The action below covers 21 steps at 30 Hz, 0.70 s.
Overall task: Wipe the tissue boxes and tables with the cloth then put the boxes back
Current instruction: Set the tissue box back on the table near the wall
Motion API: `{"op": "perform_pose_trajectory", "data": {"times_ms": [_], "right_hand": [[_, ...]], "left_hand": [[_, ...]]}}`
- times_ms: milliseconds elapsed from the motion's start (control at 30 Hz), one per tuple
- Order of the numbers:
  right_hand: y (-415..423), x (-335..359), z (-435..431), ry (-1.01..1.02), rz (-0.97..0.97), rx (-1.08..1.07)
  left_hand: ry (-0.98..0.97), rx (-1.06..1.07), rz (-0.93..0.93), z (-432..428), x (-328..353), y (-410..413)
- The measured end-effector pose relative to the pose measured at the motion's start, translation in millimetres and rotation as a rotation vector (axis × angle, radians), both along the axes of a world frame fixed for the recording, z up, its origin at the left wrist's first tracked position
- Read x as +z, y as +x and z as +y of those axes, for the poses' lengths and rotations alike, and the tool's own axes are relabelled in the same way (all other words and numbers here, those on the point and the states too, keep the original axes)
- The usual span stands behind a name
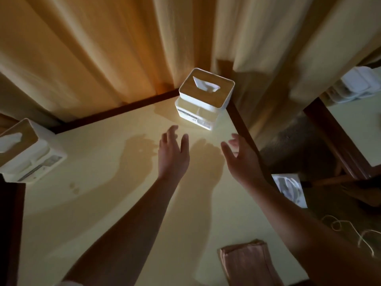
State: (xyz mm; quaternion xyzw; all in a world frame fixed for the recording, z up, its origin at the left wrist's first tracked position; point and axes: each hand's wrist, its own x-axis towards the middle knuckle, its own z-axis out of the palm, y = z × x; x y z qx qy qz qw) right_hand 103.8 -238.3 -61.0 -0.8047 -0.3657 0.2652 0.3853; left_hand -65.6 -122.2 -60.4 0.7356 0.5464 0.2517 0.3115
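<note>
A white tissue box (203, 100) with a wooden lid and a tissue poking out stands at the far right corner of the pale table (115, 182). My left hand (173, 153) and my right hand (241, 159) hover side by side just short of it, fingers spread and holding nothing. A second white tissue box (28, 151) stands at the table's left edge. A folded pinkish cloth (247, 263) lies on the table's near right part, below my right forearm.
Tan curtains (103, 48) hang close behind the table. A dark wooden rim borders the tabletop. Right of the table are another pale surface with a white box (358, 83), a printed sheet (290, 188) and a light cord (350, 230) on the floor.
</note>
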Motion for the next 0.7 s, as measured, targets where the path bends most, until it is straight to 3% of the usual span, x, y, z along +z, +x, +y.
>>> {"op": "perform_pose_trajectory", "data": {"times_ms": [300,467,700], "right_hand": [[-81,-16,-165,-0.03,-0.123,0.188],[-92,-29,-210,-0.249,-0.399,0.305],[-94,-16,-250,-0.524,-0.609,0.408]], "left_hand": [[-0.215,-0.451,0.199,-173,-18,-70],[-0.253,-0.663,0.426,-224,-28,-74],[-0.312,-0.652,0.536,-260,-23,-68]]}}
